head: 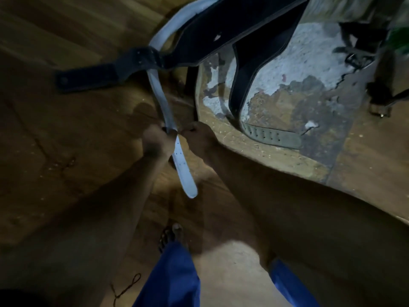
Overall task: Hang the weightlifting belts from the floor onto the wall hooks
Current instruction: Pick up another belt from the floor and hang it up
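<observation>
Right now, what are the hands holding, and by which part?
The left hand grips the white belt by its narrow strap, just above the punched tail. The right hand sits beside it; its hold cannot be told.

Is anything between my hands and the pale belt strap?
No. The left hand already grips the pale strap; the right hand sits right beside it. The dark belt crosses higher up.

White belt [159,91] hangs, holed tail dangling; black belts [223,34] hang alongside.

Both arms reach forward, left hand [158,141] and right hand [197,138] fisted, knuckles nearly touching.
</observation>
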`<action>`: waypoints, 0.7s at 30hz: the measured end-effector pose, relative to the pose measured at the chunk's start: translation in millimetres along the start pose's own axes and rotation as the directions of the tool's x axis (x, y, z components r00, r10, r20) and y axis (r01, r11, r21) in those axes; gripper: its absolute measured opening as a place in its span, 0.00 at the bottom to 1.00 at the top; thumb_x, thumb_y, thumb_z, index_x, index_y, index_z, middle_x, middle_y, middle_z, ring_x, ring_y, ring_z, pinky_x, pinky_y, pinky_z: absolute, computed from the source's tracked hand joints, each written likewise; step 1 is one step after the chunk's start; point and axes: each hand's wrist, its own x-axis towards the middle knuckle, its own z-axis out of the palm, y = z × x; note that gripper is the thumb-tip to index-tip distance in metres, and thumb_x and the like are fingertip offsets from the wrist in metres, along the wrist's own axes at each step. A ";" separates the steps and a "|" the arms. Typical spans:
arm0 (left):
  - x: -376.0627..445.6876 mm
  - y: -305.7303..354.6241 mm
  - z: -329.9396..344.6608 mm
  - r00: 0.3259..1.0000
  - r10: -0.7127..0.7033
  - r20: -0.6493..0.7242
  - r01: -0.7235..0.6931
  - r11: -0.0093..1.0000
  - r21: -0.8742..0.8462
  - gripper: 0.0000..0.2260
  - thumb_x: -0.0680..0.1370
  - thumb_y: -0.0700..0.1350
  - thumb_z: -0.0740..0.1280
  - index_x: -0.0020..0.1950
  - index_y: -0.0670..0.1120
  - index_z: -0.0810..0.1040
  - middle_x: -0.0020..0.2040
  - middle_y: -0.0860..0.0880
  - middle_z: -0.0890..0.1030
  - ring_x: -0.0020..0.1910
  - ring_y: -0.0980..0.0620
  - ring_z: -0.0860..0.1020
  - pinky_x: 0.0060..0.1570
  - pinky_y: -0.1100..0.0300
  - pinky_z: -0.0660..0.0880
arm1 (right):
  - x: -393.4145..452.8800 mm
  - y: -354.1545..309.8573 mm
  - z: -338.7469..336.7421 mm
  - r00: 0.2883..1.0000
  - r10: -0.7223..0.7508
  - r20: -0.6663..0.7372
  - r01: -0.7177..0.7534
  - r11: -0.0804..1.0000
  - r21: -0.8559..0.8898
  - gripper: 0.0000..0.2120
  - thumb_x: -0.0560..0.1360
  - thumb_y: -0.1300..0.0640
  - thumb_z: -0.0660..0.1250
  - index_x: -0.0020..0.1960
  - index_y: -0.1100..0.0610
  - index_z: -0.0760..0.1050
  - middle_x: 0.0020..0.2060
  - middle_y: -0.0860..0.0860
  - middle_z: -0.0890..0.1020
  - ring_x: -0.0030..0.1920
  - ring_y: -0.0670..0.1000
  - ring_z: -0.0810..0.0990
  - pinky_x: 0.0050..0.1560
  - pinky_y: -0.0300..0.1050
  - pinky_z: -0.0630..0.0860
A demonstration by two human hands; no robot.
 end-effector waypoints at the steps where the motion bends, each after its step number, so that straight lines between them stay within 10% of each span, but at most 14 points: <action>1: -3.2 4.2 -6.3 0.998 0.070 -0.006 -0.070 0.998 -0.001 0.11 0.77 0.48 0.70 0.53 0.42 0.82 0.49 0.41 0.85 0.49 0.42 0.83 0.47 0.51 0.81 | -2.8 -7.1 -1.2 1.000 0.000 0.002 0.000 1.000 0.009 0.08 0.80 0.56 0.66 0.55 0.58 0.81 0.47 0.55 0.79 0.46 0.55 0.76 0.45 0.48 0.72; 8: -29.2 25.5 -73.7 0.852 0.523 0.031 -0.522 0.845 0.112 0.10 0.75 0.46 0.68 0.39 0.40 0.76 0.32 0.43 0.76 0.32 0.39 0.76 0.33 0.57 0.65 | -47.2 -93.6 -28.9 0.992 0.093 0.081 -0.093 0.996 -0.006 0.19 0.84 0.55 0.59 0.68 0.65 0.75 0.64 0.66 0.79 0.61 0.66 0.79 0.63 0.65 0.76; 16: -87.3 73.5 -130.9 0.772 0.626 0.114 -0.627 0.778 -0.026 0.06 0.76 0.42 0.68 0.42 0.40 0.79 0.33 0.49 0.76 0.31 0.48 0.73 0.32 0.62 0.64 | -105.8 -141.5 -57.5 0.946 0.318 0.066 -0.323 0.940 0.105 0.09 0.75 0.54 0.73 0.43 0.59 0.78 0.44 0.58 0.82 0.47 0.60 0.82 0.50 0.53 0.80; 18: -94.7 92.7 -145.0 0.785 0.586 0.200 -0.558 0.810 -0.183 0.09 0.76 0.44 0.68 0.38 0.40 0.78 0.32 0.48 0.78 0.30 0.47 0.75 0.30 0.59 0.68 | -116.4 -150.7 -70.8 0.962 0.273 0.015 -0.273 0.960 0.058 0.11 0.75 0.53 0.72 0.40 0.59 0.76 0.40 0.59 0.82 0.46 0.61 0.84 0.48 0.53 0.80; 21: -103.5 126.7 -171.5 0.856 0.319 0.407 -0.097 0.872 -0.479 0.11 0.77 0.46 0.68 0.43 0.38 0.83 0.35 0.42 0.83 0.31 0.47 0.78 0.31 0.57 0.72 | -138.5 -165.9 -94.7 0.977 0.211 0.010 -0.211 0.977 -0.031 0.13 0.79 0.54 0.67 0.41 0.62 0.77 0.39 0.61 0.81 0.40 0.58 0.81 0.39 0.44 0.76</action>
